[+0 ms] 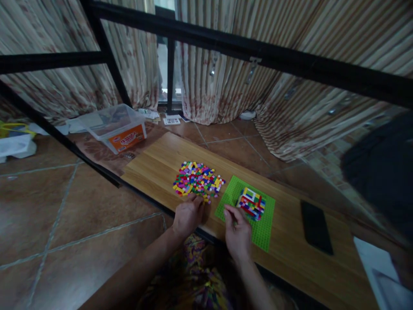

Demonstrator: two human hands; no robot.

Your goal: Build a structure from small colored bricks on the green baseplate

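A heap of loose, multicoloured toy building bricks (198, 178) lies on the wooden board. My left hand (189, 216) is at the near edge of this heap, fingers curled down and together; whatever they hold is hidden. To the right is a green studded baseplate (266, 234), bearing a block of built-up bricks (252, 203) in white, red, blue, yellow and other colours. Over the plate's left part, beside the built block, my right hand (238, 230) has thumb and forefinger pinched together. Any piece between them is too small to make out.
A dark phone-like slab (316, 227) lies on the board's (287, 258) right part. Behind the left end stands a clear plastic bin (119, 125) with an orange label. Black metal bars (226, 41) cross above, before striped curtains (222, 86). A white object (376, 258) is at far right.
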